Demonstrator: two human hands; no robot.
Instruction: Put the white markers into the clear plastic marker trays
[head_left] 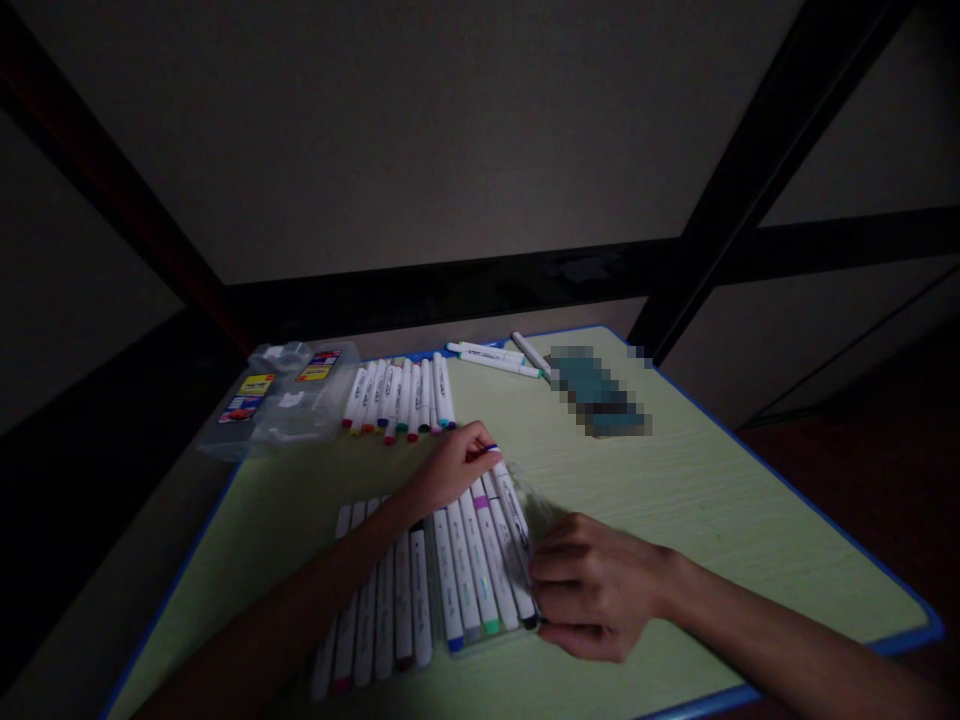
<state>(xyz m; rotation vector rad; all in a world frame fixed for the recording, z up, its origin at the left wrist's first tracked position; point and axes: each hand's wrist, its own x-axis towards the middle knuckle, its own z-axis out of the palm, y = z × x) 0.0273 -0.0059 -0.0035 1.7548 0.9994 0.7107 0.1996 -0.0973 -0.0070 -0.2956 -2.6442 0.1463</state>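
A white marker [511, 508] with a dark blue band at its far end lies slanted over the right side of a clear plastic tray [469, 652]. My left hand [454, 465] reaches across and pinches that far end between thumb and fingers. Under and beside it, several white markers [463, 575] lie side by side in the tray. Close to the tray's right edge, my right hand [589, 585] is closed with curled fingers, near the markers' lower ends; what its fingertips grip is hidden. Left of the tray, another row of markers [384, 610] lies partly beneath my left forearm.
A group of markers [405, 397] with coloured caps lies toward the back, beside an open clear plastic case [300, 405] at the back left. Loose markers [495, 358] lie along the far edge. A blurred-out teal object [596, 385] rests back right on the pale green table [720, 530].
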